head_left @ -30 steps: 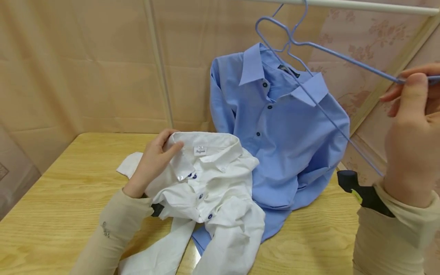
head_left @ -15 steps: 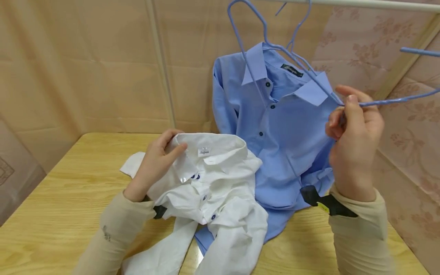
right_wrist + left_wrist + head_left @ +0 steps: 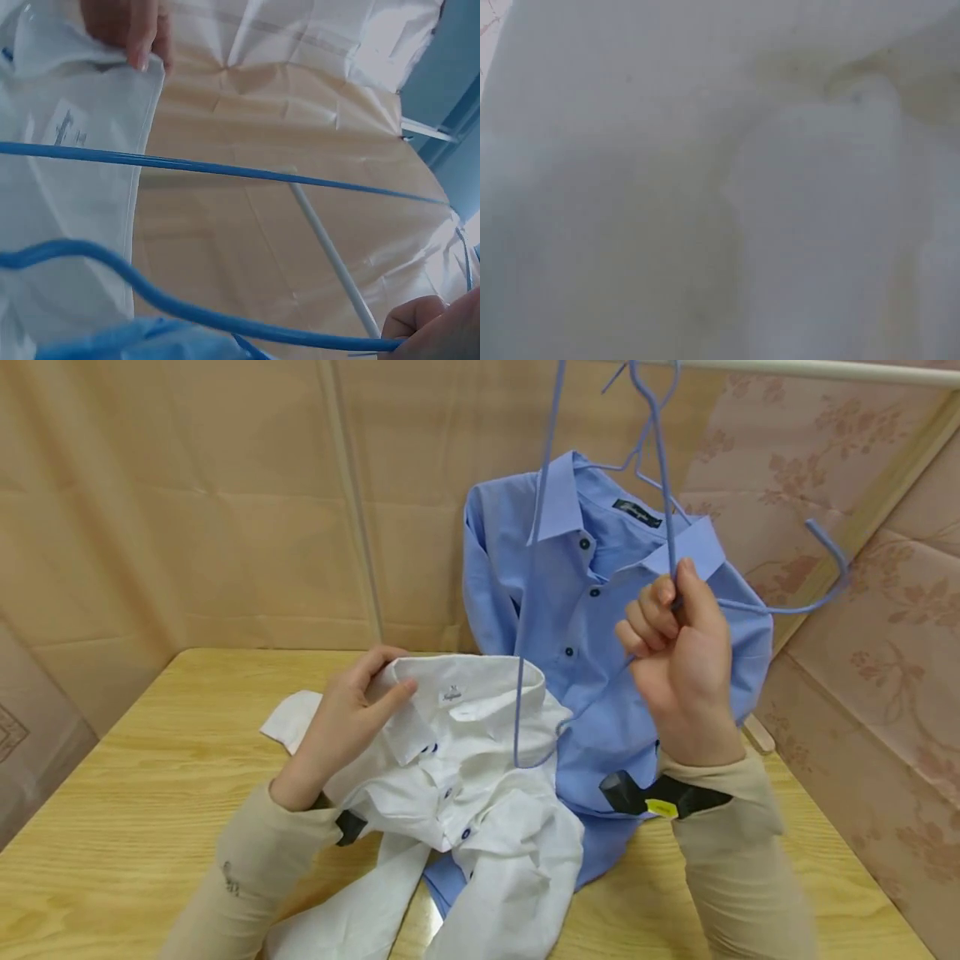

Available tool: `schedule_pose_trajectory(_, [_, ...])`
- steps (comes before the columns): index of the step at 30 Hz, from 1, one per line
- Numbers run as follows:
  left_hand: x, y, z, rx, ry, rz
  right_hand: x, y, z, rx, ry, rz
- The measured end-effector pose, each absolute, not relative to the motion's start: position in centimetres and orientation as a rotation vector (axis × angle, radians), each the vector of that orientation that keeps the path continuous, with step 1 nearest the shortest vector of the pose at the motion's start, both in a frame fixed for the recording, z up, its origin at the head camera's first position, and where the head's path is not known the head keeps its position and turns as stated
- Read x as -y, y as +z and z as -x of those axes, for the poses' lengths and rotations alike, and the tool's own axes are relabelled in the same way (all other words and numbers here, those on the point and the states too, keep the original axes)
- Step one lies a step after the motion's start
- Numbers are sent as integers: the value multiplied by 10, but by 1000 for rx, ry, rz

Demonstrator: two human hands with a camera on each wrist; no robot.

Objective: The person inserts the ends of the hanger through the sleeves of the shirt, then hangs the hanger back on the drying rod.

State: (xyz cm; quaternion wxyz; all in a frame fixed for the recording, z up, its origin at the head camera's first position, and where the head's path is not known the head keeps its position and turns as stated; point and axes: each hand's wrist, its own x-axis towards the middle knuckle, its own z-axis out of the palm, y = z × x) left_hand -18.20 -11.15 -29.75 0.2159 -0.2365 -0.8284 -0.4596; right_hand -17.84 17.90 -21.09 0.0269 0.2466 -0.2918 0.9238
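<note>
My left hand point(image 3: 348, 718) holds the collar of a white button shirt point(image 3: 487, 752), thumb on the inside of the neck opening. The shirt's body and sleeves droop onto the table. In the head view, my right hand point(image 3: 682, 660) grips a blue wire hanger point(image 3: 662, 468) by one bar. Its hook point(image 3: 838, 560) points right, and a lower bend passes in front of the white collar. The right wrist view shows the hanger bars point(image 3: 225, 171) crossing before the white shirt point(image 3: 75, 187). Blurred white cloth point(image 3: 817, 225) fills the left wrist view.
Behind the white shirt, a blue button shirt point(image 3: 592, 652) hangs on a second blue hanger point(image 3: 643, 443) beneath a white rail point(image 3: 810, 370). The wooden table point(image 3: 172, 752) meets a beige cloth backdrop point(image 3: 225, 527) at the rear and a floral one point(image 3: 885, 693) at right.
My right hand has come in from the far right towards the white shirt, turning the hanger so that its hook now points right. The left hand stays at the collar.
</note>
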Motion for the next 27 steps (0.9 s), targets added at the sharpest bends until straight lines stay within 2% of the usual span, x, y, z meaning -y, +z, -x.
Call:
schedule_pose_trajectory(6, [108,-295,180,2302,-1254,677,-165,-204,183,550,2961,-685])
schedule_pose_trajectory(12, [107,-295,178,2305,-1233,695,-152,-201,186,401,2826,-786])
schedule_pose_trajectory(27, [108,-294,175,2161,-1243,615,-127,-211,195,930,2547,-996])
